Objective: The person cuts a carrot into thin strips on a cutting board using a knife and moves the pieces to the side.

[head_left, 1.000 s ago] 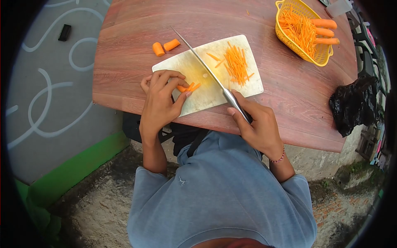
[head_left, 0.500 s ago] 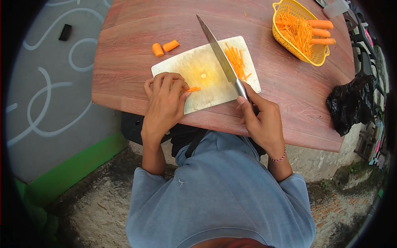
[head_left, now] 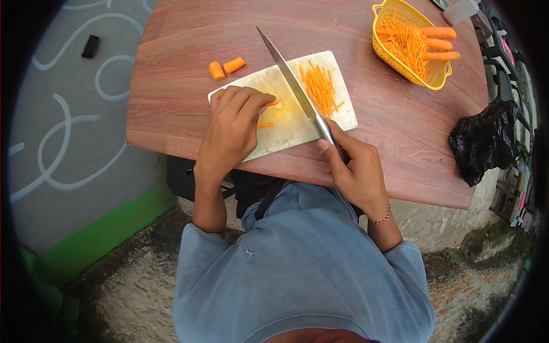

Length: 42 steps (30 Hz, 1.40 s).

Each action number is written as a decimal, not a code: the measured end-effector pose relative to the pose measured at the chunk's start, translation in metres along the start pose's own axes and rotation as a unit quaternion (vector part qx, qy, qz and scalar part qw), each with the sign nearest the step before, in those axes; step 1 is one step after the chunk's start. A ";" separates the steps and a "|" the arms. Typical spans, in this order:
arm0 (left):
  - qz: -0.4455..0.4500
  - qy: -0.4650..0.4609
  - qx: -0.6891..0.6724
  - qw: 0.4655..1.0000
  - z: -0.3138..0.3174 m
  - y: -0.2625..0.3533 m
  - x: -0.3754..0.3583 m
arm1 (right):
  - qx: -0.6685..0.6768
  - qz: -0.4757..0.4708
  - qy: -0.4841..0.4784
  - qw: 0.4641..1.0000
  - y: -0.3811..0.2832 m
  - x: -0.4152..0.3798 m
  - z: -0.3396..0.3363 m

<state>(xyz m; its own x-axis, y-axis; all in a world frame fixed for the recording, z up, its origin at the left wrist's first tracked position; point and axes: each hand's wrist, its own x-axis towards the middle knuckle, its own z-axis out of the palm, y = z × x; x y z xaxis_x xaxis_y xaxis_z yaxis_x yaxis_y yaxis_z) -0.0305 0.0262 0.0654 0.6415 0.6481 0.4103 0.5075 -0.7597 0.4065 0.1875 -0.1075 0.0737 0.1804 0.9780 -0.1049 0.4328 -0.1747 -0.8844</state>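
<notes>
**Knife in the right hand, a carrot piece in the left, over a board of cut strips**

In the head view, the left hand (head_left: pixel 229 128) is over the near left part of the white board (head_left: pixel 286 134). Its fingers (head_left: pixel 251 103) are pinched together on a small orange piece (head_left: pixel 272 104), which pokes out only slightly past the tips; the rest is hidden. A loose strip (head_left: pixel 266 124) lies on the board just beside this hand, its left end out of sight behind the hand.

The right hand (head_left: pixel 357 171) is at the near edge of the board, its fingers (head_left: pixel 330 153) clenched around the dark handle of the knife (head_left: pixel 293 80). The blade slants up and to the left across the board, between the left hand and a pile of shreds (head_left: pixel 320 88), and its tip passes beyond the far edge. Whether the blade touches the board cannot be told. The shreds lie loosely heaped on the board's right part.

Two short chunks (head_left: pixel 216 71) sit on the reddish desk (head_left: pixel 183 114), just past the far left edge of the board. Well apart, at the far right of the desk, a yellow basket (head_left: pixel 390 56) holds a heap of grated carrot (head_left: pixel 405 48) and three carrots (head_left: pixel 439 44), whose ends stick out over the right rim. A clear tub (head_left: pixel 461 10) is behind the basket, and a black bag (head_left: pixel 486 143) hangs by the desk's right edge. A red-and-white bracelet (head_left: pixel 382 219) circles the right wrist.
</notes>
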 end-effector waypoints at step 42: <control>-0.102 0.064 -0.006 0.993 0.046 0.001 -0.013 | -0.002 0.025 -0.013 1.000 0.003 0.002 0.007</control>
<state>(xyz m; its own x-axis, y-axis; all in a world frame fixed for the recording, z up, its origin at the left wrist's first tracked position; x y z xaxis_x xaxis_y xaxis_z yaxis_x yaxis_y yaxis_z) -0.0119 0.0143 0.0225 0.4476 0.7905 0.4181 0.6127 -0.6117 0.5005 0.1828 -0.1056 0.0678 0.1789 0.9707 -0.1606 0.4276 -0.2238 -0.8758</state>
